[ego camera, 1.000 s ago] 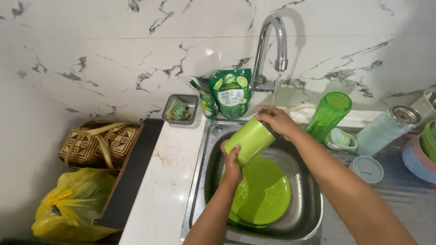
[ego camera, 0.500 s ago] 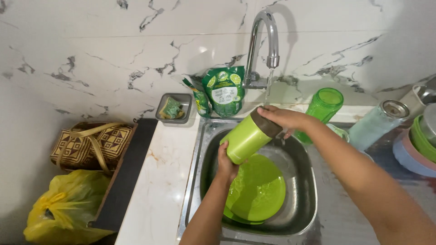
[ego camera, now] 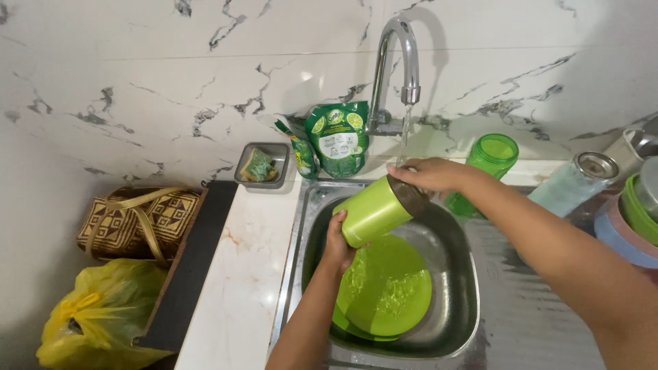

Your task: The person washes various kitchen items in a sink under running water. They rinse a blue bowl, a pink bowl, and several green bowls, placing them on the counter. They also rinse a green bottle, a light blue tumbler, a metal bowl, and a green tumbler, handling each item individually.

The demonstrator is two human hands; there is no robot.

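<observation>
- We saw a lime green cup (ego camera: 373,211) tilted on its side over the steel sink (ego camera: 460,301), under the faucet (ego camera: 397,58).
- Left hand (ego camera: 340,241) had its grip closed round the cup's base.
- Right hand (ego camera: 430,175) covered the rim, grip holding it.
- Green plate (ego camera: 387,291) lay wet below.
- Green pouch (ego camera: 338,139) and sponge tray (ego camera: 262,165) stood behind on the table (ego camera: 236,288).

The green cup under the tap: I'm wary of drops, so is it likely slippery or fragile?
Probably slippery: water runs from the tap onto the cup, and both hands grip it, left hand at the base, right hand at the rim. It looks like plastic, so likely light and not fragile.
</observation>
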